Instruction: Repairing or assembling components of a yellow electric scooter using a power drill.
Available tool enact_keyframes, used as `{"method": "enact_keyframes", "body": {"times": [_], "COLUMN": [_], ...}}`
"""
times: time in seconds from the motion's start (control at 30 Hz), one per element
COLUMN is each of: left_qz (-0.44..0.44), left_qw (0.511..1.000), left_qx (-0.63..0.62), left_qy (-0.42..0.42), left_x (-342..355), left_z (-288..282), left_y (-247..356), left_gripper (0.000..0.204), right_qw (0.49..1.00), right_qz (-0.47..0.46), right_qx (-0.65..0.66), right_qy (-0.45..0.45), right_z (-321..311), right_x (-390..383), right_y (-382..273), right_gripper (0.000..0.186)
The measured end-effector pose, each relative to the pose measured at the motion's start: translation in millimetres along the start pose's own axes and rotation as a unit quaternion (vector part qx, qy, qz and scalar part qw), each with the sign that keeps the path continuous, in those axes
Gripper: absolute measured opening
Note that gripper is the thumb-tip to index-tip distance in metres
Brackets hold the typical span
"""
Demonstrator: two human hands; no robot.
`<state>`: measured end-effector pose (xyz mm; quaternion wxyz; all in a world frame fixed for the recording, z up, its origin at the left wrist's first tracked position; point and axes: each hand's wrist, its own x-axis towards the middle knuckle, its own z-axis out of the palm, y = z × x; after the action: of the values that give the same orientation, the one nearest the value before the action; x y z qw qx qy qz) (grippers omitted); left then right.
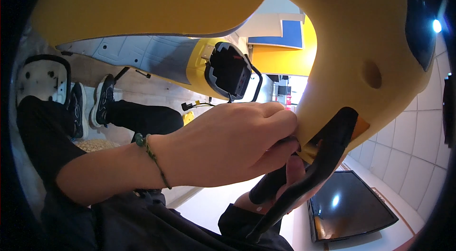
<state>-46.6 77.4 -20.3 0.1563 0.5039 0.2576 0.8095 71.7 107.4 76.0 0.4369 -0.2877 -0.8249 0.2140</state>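
Left grip (232, 144) curled at yellow shell (354, 42), contents hidden.

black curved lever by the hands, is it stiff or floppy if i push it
The black curved lever is probably stiff, since its thick arc shows no sag. It might pivot rather than slide away, as its wide end appears to meet the yellow body.

I am wearing a green bracelet (153, 156) and black top (137, 227); I am seeing a yellow shell (342, 42), orange patch (361, 128), black bar (329, 157) and white gridded tiles (396, 165).
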Motion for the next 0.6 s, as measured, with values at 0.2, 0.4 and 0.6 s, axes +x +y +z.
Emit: {"method": "enact_keyframes", "body": {"times": [0.2,0.4,0.6], "left_qz": [0.062,0.041,0.083], "left_qw": [0.996,0.998,0.992], "left_qx": [0.063,0.047,0.081], "left_qy": [-0.02,-0.004,0.04], "left_x": [3.7,1.7,-1.7], "left_z": [-5.5,-3.4,1.4], "left_y": [-9.7,-4.4,-7.9], "left_gripper": [0.015,0.014,0.016], "right_qw": [0.998,0.999,1.0], "right_qz": [-0.042,-0.012,-0.002], "right_qx": [-0.027,-0.03,0.011], "right_qy": [-0.042,-0.03,-0.008], "right_z": [-0.9,3.5,1.7], "right_x": [4.3,2.4,0.3], "right_y": [3.0,-0.6,1.8], "right_gripper": [0.103,0.103,0.105]}}
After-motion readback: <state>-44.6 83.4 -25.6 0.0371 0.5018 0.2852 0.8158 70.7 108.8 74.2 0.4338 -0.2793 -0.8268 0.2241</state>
